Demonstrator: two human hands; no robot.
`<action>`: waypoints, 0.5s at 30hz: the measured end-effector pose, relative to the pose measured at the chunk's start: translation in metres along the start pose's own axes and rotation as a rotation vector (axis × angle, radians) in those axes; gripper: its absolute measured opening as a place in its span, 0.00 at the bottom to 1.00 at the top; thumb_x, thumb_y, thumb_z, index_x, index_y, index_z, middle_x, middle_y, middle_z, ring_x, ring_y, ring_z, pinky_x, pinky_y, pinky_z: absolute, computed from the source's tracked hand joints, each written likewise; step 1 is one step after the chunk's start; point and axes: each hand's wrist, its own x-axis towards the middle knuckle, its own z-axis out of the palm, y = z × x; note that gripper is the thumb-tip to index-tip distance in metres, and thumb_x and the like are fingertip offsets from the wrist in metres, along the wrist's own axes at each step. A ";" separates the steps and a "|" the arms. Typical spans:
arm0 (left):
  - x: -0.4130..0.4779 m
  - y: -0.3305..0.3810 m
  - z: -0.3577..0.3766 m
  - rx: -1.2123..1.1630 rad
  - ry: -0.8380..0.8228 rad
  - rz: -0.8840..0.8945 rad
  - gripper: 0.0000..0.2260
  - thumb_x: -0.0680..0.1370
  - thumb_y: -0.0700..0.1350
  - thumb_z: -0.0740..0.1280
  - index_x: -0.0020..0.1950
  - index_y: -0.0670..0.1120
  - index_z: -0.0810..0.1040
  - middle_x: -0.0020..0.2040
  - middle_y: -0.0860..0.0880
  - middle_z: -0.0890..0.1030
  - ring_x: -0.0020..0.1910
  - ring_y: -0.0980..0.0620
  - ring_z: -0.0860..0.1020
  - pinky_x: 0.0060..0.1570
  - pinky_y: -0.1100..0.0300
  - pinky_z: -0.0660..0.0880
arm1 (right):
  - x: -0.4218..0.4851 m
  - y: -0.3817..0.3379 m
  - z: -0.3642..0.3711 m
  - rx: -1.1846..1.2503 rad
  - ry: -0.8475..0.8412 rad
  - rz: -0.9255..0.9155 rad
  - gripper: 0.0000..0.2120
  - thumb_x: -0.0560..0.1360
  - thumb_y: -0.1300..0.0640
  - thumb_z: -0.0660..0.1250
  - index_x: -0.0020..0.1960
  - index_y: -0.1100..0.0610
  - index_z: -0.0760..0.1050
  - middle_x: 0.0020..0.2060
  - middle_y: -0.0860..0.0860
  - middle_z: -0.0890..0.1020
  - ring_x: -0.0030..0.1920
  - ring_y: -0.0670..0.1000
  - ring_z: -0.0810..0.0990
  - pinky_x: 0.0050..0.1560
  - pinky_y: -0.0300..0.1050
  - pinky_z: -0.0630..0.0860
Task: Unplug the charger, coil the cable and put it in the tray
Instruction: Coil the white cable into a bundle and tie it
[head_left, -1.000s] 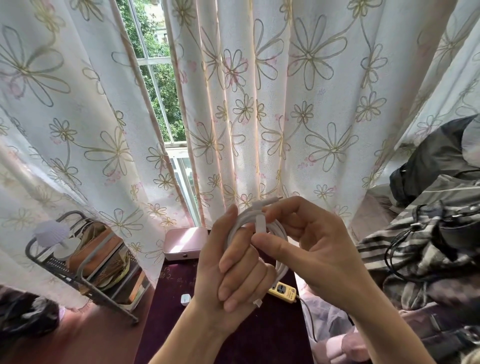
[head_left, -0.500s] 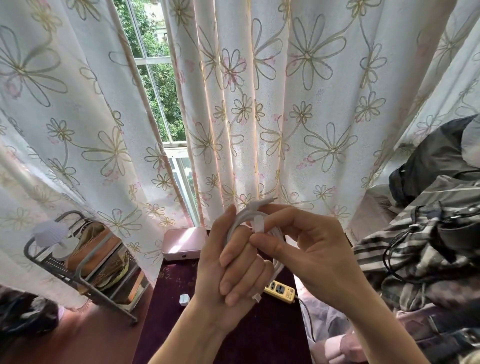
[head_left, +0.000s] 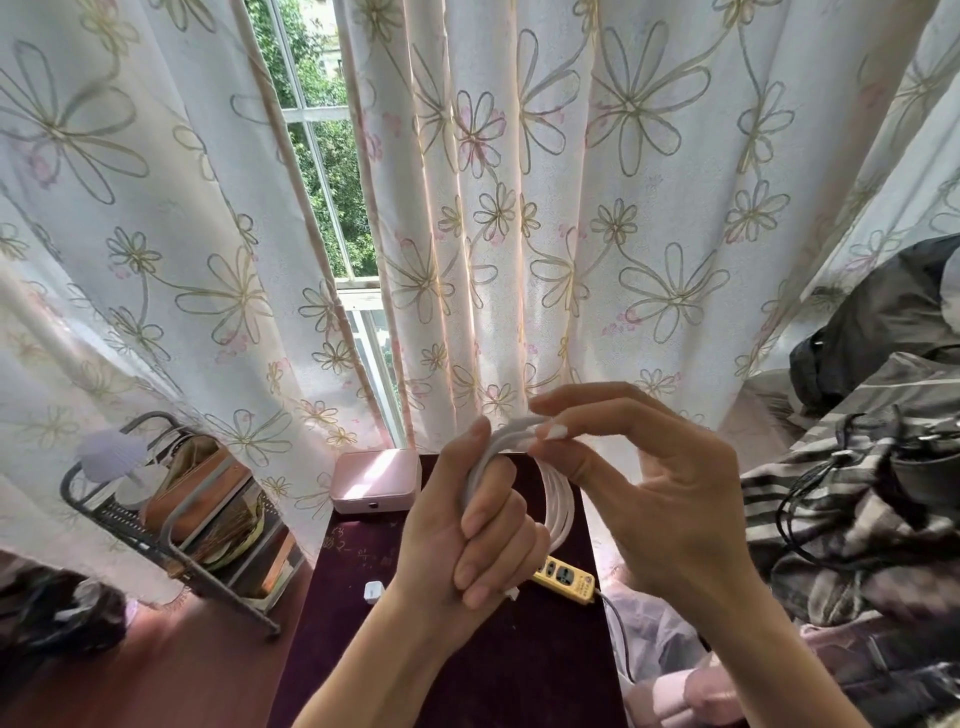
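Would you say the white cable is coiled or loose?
Coiled: the cable hangs in loops in the left hand; the right hand pinches its end.

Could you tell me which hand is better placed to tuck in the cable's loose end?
Right, probably. The right hand already pinches the loose end at the top of the coil, while the left hand is occupied gripping the loops.

A narrow table covered in dark maroon cloth (head_left: 467, 675) is seen from above. At its far end, against the curtain, a flat pale pink rectangular box (head_left: 375, 480) is laid. A small white cube-shaped charger plug (head_left: 372, 592) is set near the middle, left of centre. A yellow plastic power strip (head_left: 566, 578) is laid at the right edge, with its black cord (head_left: 615, 629) hung over the side.
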 end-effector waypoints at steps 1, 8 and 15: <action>0.001 0.001 0.002 -0.026 -0.026 0.017 0.30 0.85 0.56 0.53 0.24 0.49 0.69 0.16 0.53 0.64 0.15 0.52 0.59 0.24 0.53 0.45 | 0.001 -0.001 -0.001 0.023 0.010 -0.001 0.09 0.74 0.61 0.80 0.48 0.47 0.86 0.50 0.44 0.89 0.55 0.49 0.88 0.58 0.37 0.78; -0.003 0.013 0.016 -0.045 -0.264 0.064 0.29 0.84 0.51 0.57 0.23 0.45 0.58 0.14 0.48 0.55 0.12 0.50 0.55 0.22 0.56 0.51 | 0.008 -0.012 -0.004 0.028 -0.025 0.017 0.06 0.79 0.56 0.75 0.50 0.46 0.81 0.49 0.42 0.90 0.54 0.45 0.89 0.56 0.33 0.80; -0.007 0.019 0.017 -0.023 -0.341 0.119 0.30 0.84 0.51 0.57 0.23 0.43 0.60 0.14 0.48 0.55 0.12 0.51 0.55 0.20 0.57 0.52 | 0.010 -0.026 -0.006 0.026 -0.055 0.073 0.04 0.79 0.46 0.74 0.50 0.42 0.80 0.44 0.46 0.91 0.47 0.52 0.91 0.54 0.63 0.83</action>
